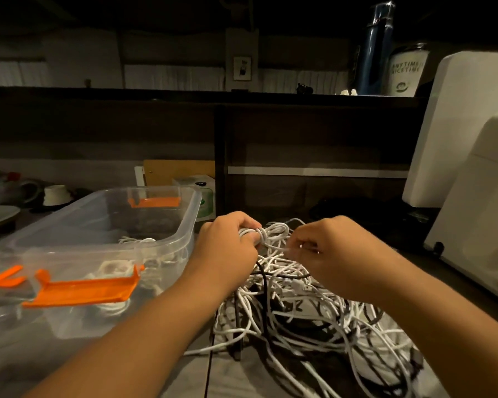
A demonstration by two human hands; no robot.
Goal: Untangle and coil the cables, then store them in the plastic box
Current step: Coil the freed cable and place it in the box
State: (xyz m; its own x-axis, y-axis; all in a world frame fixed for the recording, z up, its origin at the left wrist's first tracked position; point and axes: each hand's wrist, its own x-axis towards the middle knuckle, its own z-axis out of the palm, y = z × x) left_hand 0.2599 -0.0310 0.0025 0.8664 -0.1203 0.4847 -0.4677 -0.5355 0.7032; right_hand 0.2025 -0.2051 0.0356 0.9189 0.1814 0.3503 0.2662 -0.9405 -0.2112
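Cables [314, 311] lie heaped in a white-and-black tangle on the table [184, 377] in front of you, just right of the clear plastic box [190, 214]. A few wound white cables [112, 267] already rest in the box, behind its orange latch [84, 291]. Your left hand [227, 245] is curled round a small white coil [273, 232] above the far edge of the heap. Your right hand [328, 254], close beside it, pinches the loose strand [279, 248] running off that coil. The cords look light, thin and limp. They should bend freely, but they are likely to snag on each other and on the black cable [266, 297] threaded through the pile. The safest hold is probably at the coil's crossing point, trapped under your thumb. Draw the strand close to the coil, not far down where loops could tighten into knots.
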